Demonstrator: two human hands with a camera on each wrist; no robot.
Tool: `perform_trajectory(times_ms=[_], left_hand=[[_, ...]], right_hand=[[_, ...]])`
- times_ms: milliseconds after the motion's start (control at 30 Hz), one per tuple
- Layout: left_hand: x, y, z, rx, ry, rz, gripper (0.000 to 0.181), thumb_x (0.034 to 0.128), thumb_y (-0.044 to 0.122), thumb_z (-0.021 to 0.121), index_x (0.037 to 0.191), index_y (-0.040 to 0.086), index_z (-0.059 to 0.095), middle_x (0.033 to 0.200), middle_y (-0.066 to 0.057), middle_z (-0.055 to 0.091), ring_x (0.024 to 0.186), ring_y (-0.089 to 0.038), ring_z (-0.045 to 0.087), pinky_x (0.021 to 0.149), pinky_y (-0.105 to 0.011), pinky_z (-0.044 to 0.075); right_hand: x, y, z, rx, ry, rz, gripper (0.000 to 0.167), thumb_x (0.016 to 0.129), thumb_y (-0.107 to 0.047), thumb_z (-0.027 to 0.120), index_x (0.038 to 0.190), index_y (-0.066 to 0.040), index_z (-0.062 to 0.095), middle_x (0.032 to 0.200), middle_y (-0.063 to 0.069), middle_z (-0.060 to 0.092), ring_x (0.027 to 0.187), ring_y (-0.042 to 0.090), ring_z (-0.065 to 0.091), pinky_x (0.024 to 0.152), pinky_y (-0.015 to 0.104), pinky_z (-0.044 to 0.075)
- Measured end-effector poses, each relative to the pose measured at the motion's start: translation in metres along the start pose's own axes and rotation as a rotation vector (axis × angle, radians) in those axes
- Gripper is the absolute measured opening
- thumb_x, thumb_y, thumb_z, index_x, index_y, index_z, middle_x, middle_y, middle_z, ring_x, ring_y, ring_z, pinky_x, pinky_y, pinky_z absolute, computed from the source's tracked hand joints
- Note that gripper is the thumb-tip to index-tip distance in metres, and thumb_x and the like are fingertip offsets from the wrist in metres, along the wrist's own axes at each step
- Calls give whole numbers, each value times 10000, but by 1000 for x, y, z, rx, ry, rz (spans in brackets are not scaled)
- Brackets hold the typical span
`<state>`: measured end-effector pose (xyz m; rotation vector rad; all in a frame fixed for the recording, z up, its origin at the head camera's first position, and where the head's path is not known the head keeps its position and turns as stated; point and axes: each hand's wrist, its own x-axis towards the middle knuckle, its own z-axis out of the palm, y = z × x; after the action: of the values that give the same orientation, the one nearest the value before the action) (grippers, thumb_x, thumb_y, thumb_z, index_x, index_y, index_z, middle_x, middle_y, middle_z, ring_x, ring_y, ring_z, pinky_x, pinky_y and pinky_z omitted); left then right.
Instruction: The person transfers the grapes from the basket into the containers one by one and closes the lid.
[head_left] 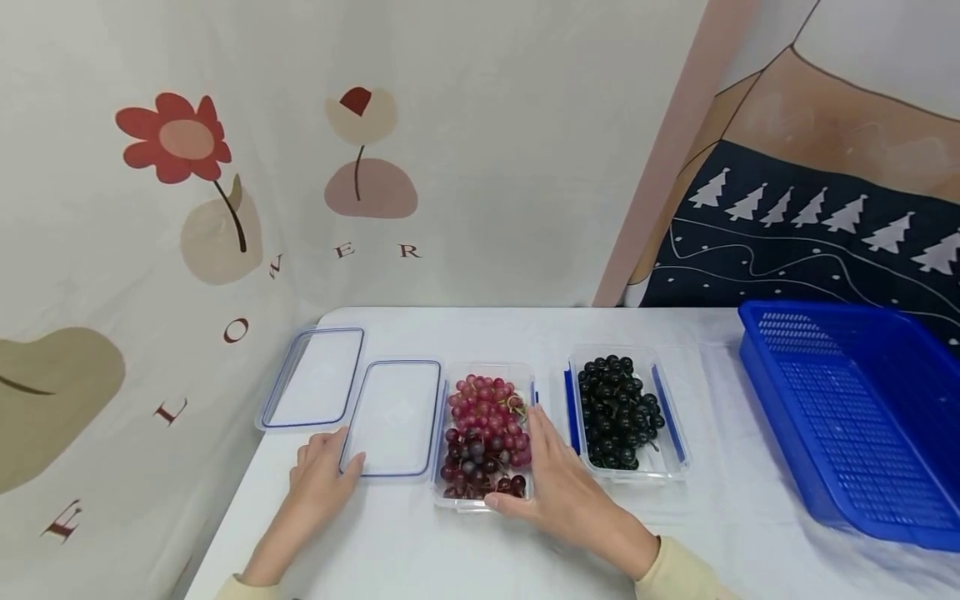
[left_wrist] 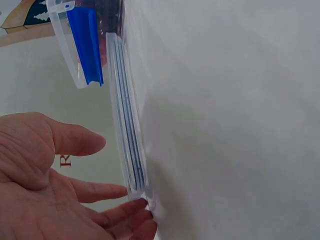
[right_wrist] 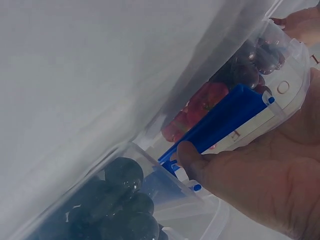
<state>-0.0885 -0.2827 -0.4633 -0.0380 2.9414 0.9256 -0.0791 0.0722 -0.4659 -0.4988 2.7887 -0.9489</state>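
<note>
My left hand [head_left: 324, 479] is at the near left corner of a clear lid with a blue seal [head_left: 397, 417]. In the left wrist view, its fingers [left_wrist: 102, 191] touch the lid's edge and the thumb stands apart. My right hand [head_left: 562, 483] lies along the right side of a clear box [head_left: 471, 505], fingers nearly straight, thumb at the near edge. Red grapes [head_left: 483, 404] fill its far part and dark purple grapes [head_left: 472, 458] its near part. In the right wrist view, a fingertip [right_wrist: 189, 155] rests by the box's blue latch [right_wrist: 220, 120].
Right of my right hand is a second clear box [head_left: 678, 450] of black grapes [head_left: 615, 408], with blue latches hanging down. Another clear lid [head_left: 318, 375] lies at the far left. A large blue basket [head_left: 772, 400] stands at the right. A printed cloth hangs behind the table.
</note>
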Motion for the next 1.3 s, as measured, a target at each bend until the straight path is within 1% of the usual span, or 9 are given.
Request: perform_trajectory(times_ms=[267,400,500,633,800,867,1033,1133,1300], left_hand=[[7,-15,-7,6,1,81,483,1016,-55,610,1455,-228,507,1349,-371,546,1265,-536,524,1061,-690,458],[9,-24,-9,3,17,118,480,954,-156,588,1428,-221,547,1216,-295,597,1090,-437,641,952,-596,572],[12,-29,-9,1,49,136,459,934,-171,604,1391,-209,591,1111,-228,623,972,-351,655,838,-504,602],[15,-34,-12,-21,54,149,474,938,-161,620,1411,-175,597,1078,-183,638,885,-250,608,713,-350,552],[13,-35,-20,-117,-53,83,663,910,-109,631,1553,-120,472,1260,-253,594,768,-200,499,598,-287,456],[12,-35,-23,-156,-72,45,684,914,-81,632,1574,-105,454,1325,-295,573,739,-194,491,578,-288,440],[13,-34,-27,-190,2,-3,497,1005,-45,590,1501,-80,592,1256,-282,659,703,-135,534,561,-260,450],[13,-33,-31,-197,42,17,406,1043,-36,594,1442,-68,657,1136,-216,700,688,-115,537,555,-251,454],[11,-34,-39,-229,24,88,424,1047,-76,598,1471,-81,614,1046,-159,657,634,-86,502,530,-254,418]], right_hand=[[-2,-3,1,10,-17,6,1359,888,-762,754,1747,-74,-44,1796,213,-1,1640,422,105,1270,617,196],[-2,-2,2,17,-28,8,1358,890,-774,740,1746,-127,-92,1800,196,-16,1642,415,98,1269,621,195],[-2,-2,2,25,-33,7,1352,895,-775,736,1745,-143,-105,1803,189,-19,1643,409,94,1270,618,200],[-2,-2,2,31,-41,2,1345,902,-764,737,1743,-140,-107,1803,189,-25,1645,403,89,1274,605,198],[-1,-3,2,50,-58,2,1329,913,-745,742,1749,-134,-92,1805,174,-39,1647,396,80,1275,608,199],[-1,-3,2,53,-63,7,1325,914,-744,742,1751,-137,-87,1806,167,-41,1647,394,80,1275,612,201],[-1,-3,-2,71,-68,12,1330,910,-734,754,1750,-143,-91,1805,171,-41,1647,397,76,1274,608,186],[-2,-2,-7,123,-76,23,1326,909,-697,782,1753,-154,-84,1805,166,-51,1648,394,56,1272,611,166],[-1,1,-13,220,-98,44,1311,916,-624,825,1758,-169,-72,1807,154,-68,1649,385,23,1266,641,153]])
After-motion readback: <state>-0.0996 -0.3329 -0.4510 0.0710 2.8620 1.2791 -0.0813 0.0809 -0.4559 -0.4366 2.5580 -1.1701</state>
